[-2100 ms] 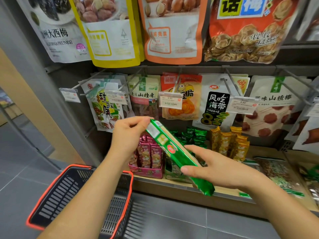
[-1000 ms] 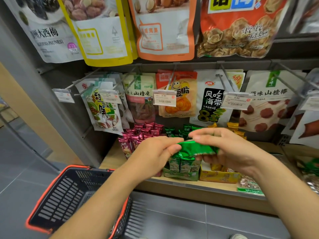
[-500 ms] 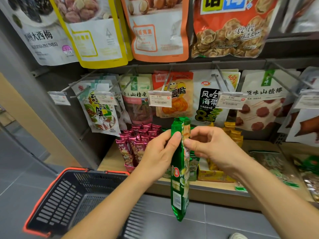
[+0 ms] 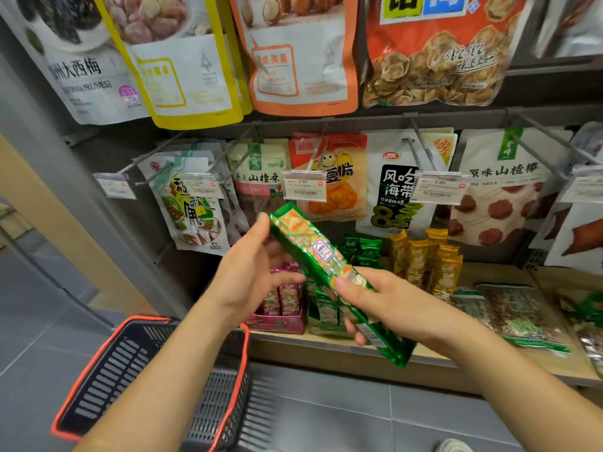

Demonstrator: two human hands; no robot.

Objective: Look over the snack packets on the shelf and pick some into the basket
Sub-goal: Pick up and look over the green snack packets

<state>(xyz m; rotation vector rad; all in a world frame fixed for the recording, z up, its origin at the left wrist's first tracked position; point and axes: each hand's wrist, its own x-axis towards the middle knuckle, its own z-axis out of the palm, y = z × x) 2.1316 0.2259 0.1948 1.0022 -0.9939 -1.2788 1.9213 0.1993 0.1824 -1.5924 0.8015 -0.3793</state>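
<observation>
A long green snack packet [image 4: 321,256] is held slanted in front of the shelf, its top end up left and its bottom end down right. My left hand [image 4: 251,275] grips its upper end from the left. My right hand [image 4: 388,305] holds its lower half, thumb on the front. A dark basket with a red rim [image 4: 146,380] hangs below my left forearm and looks empty where it shows. Small pink [image 4: 284,301], green [image 4: 362,251] and yellow [image 4: 430,259] snack packs stand in boxes on the wooden shelf [image 4: 489,275] behind my hands.
Bags hang on metal hooks [image 4: 535,154] above the shelf, with price tags [image 4: 304,190] at their tips. Larger bags [image 4: 300,53] hang higher. Flat green packets [image 4: 518,318] lie at the shelf's right. A grey upright post [image 4: 75,190] stands on the left, above grey floor tiles.
The green packet hung upright from my fingertips half a second ago; now it is turned to a slant, face toward me, with my right hand lower down on it.
</observation>
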